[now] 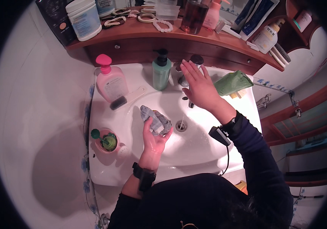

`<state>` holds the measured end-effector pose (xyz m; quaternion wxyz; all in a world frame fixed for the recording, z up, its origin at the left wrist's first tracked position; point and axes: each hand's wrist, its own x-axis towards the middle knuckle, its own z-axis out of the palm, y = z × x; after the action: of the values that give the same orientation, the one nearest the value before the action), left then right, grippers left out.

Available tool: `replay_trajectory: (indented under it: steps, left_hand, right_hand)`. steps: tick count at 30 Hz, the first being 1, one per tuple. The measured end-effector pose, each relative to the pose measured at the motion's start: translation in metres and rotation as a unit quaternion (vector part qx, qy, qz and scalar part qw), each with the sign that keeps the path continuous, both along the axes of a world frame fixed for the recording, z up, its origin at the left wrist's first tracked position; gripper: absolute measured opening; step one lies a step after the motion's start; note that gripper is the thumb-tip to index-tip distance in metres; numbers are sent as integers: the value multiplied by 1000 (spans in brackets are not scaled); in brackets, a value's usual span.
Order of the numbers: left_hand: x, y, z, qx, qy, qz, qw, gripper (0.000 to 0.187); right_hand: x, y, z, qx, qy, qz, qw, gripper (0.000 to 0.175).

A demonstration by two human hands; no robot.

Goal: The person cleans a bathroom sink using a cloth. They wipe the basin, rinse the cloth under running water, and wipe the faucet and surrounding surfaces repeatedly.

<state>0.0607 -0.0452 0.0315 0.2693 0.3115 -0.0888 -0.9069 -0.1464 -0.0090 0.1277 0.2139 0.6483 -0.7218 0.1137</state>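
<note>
My left hand holds a bunched grey-and-white checked cloth over the left side of the white washbasin. My right hand is flat with its fingers apart, over the chrome faucet and its dark-topped handle; it hides part of the faucet, so contact cannot be told. A thin stream of water falls towards the drain. Between the hands, behind the bowl, stands a green pump bottle.
On the basin's left rim are a pink pump bottle, a brush and a pink watering-can-shaped pot. A green pouch lies at the back right. Above, a wooden shelf holds bottles, jars and hair ties.
</note>
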Motion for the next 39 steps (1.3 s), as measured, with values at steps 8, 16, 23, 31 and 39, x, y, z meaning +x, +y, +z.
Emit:
replay_trajectory:
  steps: [8,16,23,31,39]
  left_hand:
    - [2,0,-5,7,27,-13,1000,38]
    - [1,1,0,17,3,10,1000,34]
    - [-2,3,2,8,1,-11,1000,34]
    - [-3,3,-4,-10,-7,-20,1000,38]
    - [-2,3,-5,-9,27,-22,999,36]
  right_hand:
    - [12,-85,70,22,-107,-17,994,35]
    - [-2,-101,91,204,-292,-20,934,28]
    - [-8,-96,96,260,-269,21,927,41]
    - [-26,-57,85,158,-99,153,971,57]
    - [-132,94,71,26,-160,-120,980,47]
